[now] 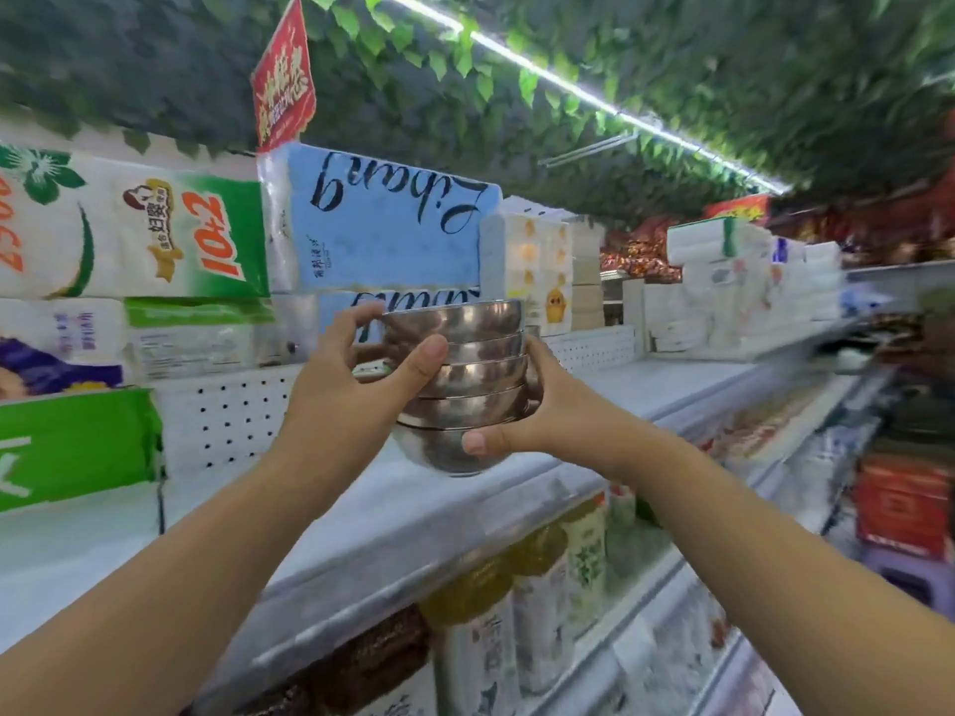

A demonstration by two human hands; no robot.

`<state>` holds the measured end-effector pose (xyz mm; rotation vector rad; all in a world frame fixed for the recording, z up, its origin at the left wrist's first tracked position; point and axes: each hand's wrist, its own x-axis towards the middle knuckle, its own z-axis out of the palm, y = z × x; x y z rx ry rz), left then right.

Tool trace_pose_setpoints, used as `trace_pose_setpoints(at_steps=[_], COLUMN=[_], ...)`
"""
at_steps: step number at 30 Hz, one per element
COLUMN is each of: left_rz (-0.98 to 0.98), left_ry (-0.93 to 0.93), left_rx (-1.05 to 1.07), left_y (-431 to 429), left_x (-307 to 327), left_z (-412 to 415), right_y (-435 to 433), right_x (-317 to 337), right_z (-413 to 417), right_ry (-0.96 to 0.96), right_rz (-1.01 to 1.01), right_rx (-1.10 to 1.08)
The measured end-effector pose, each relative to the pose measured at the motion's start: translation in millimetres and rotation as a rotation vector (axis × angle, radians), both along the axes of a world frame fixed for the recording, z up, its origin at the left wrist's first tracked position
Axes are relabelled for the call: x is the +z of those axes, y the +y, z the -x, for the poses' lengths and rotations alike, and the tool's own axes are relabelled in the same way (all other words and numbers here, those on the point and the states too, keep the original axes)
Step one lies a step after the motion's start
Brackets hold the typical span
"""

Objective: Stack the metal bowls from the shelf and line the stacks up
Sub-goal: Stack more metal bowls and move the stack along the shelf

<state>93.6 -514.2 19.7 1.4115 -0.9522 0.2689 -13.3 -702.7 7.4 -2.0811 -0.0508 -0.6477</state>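
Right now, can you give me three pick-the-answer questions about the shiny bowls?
1. Where is the stack of metal bowls? A) in both hands, above the shelf B) on the floor C) in a box
2. What colour is the pack behind it? A) red B) blue C) black
3. How do the bowls sit? A) scattered B) upside down C) nested, rims up
Answers: A, the left hand and right hand grip its sides; B, blue wrap with dark script; C, each sits inside the one below.

The white shelf bears a green pack at left and white tissue packs farther right.
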Motion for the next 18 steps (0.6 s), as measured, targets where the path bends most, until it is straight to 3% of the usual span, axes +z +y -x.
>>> trace_pose_setpoints(at_steps=[9, 18], left_rz=[-0.02, -0.098], left_ry=[0.033, 0.052], left_rx=[-0.122, -0.213], left_y=[-178, -290], left_x=[-8, 4], left_z=[55, 62], right_y=[-168, -273], right_x=[-1, -8], right_z=[76, 89], right_ry=[0.031, 0.0], right_rz=[0.028, -0.015], right_rx=[-0.131, -0.192])
